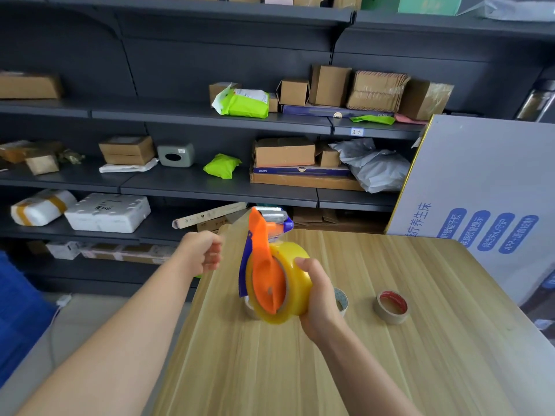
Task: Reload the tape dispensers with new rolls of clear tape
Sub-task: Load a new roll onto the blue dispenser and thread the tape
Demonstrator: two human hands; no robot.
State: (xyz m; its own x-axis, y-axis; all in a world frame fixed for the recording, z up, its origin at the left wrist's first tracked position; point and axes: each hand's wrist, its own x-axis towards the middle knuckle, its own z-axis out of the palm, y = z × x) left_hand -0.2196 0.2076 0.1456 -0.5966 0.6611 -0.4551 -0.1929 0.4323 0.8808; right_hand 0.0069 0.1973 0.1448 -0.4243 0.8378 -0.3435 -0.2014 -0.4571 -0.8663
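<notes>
Over the table (pixel 390 370), right hand (pixel 319 298) grips tape roll (pixel 295 262); left hand (pixel 204 253) curled, hold unclear.

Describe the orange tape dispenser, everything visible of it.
The tape dispenser has an orange plastic side plate narrowing to a point, a blue frame behind it and a silvery roller at its head. A full roll of yellowish clear tape sits on its hub. It is held above the wooden table, head up and away. The right hand grips it round the roll. The left hand, fingers curled, is beside it, off its body; whether it pinches a tape end cannot be told.
</notes>
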